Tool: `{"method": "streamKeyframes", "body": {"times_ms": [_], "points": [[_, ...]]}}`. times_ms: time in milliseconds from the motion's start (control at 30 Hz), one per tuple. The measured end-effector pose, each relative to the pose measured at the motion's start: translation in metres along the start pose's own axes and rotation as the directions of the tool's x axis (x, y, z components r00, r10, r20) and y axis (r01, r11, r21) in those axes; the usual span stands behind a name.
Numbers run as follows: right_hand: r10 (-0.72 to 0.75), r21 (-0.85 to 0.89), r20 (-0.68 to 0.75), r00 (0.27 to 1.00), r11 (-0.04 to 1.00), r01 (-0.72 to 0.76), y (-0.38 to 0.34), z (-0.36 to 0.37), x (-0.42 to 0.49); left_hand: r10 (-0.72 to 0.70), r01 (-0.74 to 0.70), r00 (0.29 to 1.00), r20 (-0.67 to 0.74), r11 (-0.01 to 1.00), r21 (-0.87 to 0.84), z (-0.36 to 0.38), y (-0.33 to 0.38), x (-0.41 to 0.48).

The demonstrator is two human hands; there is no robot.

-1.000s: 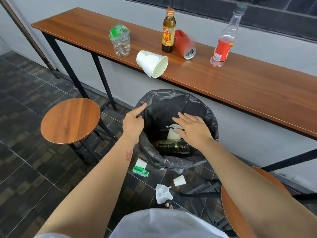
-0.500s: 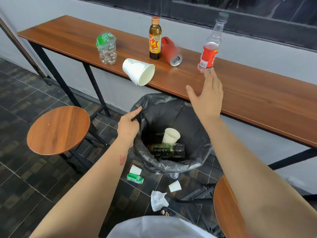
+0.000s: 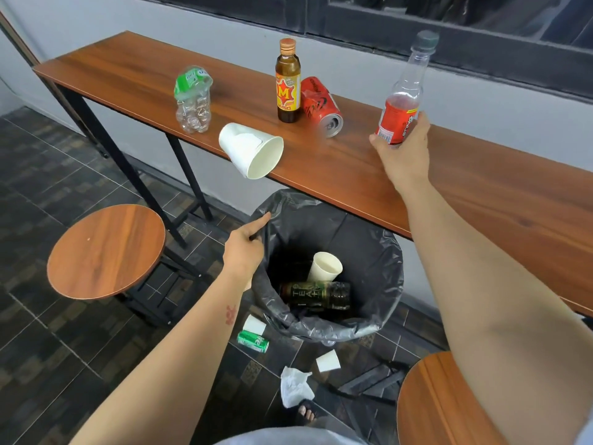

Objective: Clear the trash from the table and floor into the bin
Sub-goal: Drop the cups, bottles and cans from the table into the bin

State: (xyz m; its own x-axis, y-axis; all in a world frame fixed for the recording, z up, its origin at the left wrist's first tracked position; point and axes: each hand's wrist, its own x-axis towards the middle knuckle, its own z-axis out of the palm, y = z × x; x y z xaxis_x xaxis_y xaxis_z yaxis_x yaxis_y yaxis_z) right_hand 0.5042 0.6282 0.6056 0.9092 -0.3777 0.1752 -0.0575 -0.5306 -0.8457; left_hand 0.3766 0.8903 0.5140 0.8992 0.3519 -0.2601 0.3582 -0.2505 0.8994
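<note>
My right hand (image 3: pixel 402 152) grips the clear bottle with the red label (image 3: pixel 405 94), which stands tilted on the long wooden table (image 3: pixel 481 194). My left hand (image 3: pixel 245 252) pinches the rim of the black bag lining the bin (image 3: pixel 378 284) under the table edge. Inside the bin lie a dark tea bottle (image 3: pixel 316 295) and a paper cup (image 3: pixel 324 268). On the table are a crushed clear bottle with a green label (image 3: pixel 194 101), a tipped white paper cup (image 3: pixel 252 149), an upright brown bottle (image 3: pixel 287 83) and a red can on its side (image 3: pixel 321 106).
On the tiled floor by the bin lie a green can (image 3: pixel 253 341), two small white cups (image 3: pixel 254 325) (image 3: pixel 328 361) and a crumpled tissue (image 3: pixel 295 387). A round wooden stool (image 3: pixel 106 250) stands left of the bin, another (image 3: pixel 449 406) at the lower right.
My right hand rose out of the bin, reached across the table and closed on the red-labelled bottle. My left hand stayed on the bag rim.
</note>
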Motion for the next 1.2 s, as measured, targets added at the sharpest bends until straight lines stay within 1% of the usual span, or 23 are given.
{"method": "streamKeyframes", "body": {"times_ms": [133, 267, 333, 467, 533, 667, 733, 800, 867, 933, 1033, 1067, 1133, 1200], "points": [[-0.008, 0.064, 0.025, 1.0, 0.998, 0.006, -0.002, 0.004, 0.013, 0.003, -0.003, 1.0, -0.002, 1.0, 0.014, -0.001, 0.001, 0.003], [0.01, 0.042, 0.06, 0.998, 0.999, -0.013, -0.003, 0.001, 0.012, -0.002, 0.002, 1.0, 0.004, 1.0, 0.026, -0.004, 0.002, 0.005], [-0.001, 0.059, 0.042, 0.999, 0.998, -0.001, -0.007, 0.0, 0.002, 0.002, -0.002, 1.0, 0.003, 1.0, 0.023, -0.007, -0.002, 0.006], [0.001, 0.101, 0.006, 1.0, 0.995, -0.001, -0.015, -0.001, -0.029, 0.005, -0.006, 1.0, 0.01, 1.0, 0.03, -0.018, -0.011, 0.008], [-0.008, 0.087, -0.008, 1.0, 0.996, 0.009, -0.02, 0.0, -0.049, 0.015, -0.015, 1.0, 0.028, 0.999, 0.032, -0.027, -0.015, 0.009], [-0.021, 0.094, 0.009, 1.0, 0.995, 0.02, -0.034, 0.003, -0.09, 0.032, -0.032, 0.997, 0.076, 0.999, 0.002, -0.051, -0.021, 0.008], [-0.006, 0.135, 0.031, 1.0, 0.991, 0.002, -0.043, 0.006, -0.112, 0.045, -0.044, 0.995, 0.094, 0.999, -0.016, -0.064, -0.025, 0.007], [0.002, 0.175, 0.043, 0.999, 0.984, -0.01, -0.054, 0.011, -0.138, 0.078, -0.076, 0.991, 0.11, 0.997, -0.026, -0.079, -0.03, 0.008], [-0.009, 0.169, 0.039, 0.999, 0.986, 0.002, -0.063, 0.018, -0.163, 0.106, -0.103, 0.987, 0.116, 0.994, -0.039, -0.093, -0.035, 0.01], [-0.049, 0.101, 0.033, 0.998, 0.994, 0.045, -0.071, 0.029, -0.195, 0.095, -0.088, 0.987, 0.133, 0.995, -0.057, -0.109, -0.04, 0.012], [-0.07, -0.086, 0.071, 0.995, 0.993, 0.076, -0.066, 0.05, -0.242, 0.075, -0.063, 0.986, 0.151, 0.995, -0.082, -0.13, -0.047, 0.012], [-0.066, -0.157, 0.118, 0.991, 0.984, 0.084, -0.06, 0.057, -0.252, 0.076, -0.063, 0.985, 0.153, 0.994, -0.09, -0.135, -0.048, 0.01], [-0.031, -0.298, 0.291, 0.956, 0.947, 0.122, -0.05, 0.072, -0.271, 0.088, -0.073, 0.983, 0.16, 0.992, -0.101, -0.147, -0.049, 0.008], [0.068, -0.428, 0.489, 0.87, 0.887, 0.171, -0.046, 0.087, -0.284, 0.106, -0.09, 0.979, 0.176, 0.991, -0.096, -0.159, -0.052, 0.007]]}}
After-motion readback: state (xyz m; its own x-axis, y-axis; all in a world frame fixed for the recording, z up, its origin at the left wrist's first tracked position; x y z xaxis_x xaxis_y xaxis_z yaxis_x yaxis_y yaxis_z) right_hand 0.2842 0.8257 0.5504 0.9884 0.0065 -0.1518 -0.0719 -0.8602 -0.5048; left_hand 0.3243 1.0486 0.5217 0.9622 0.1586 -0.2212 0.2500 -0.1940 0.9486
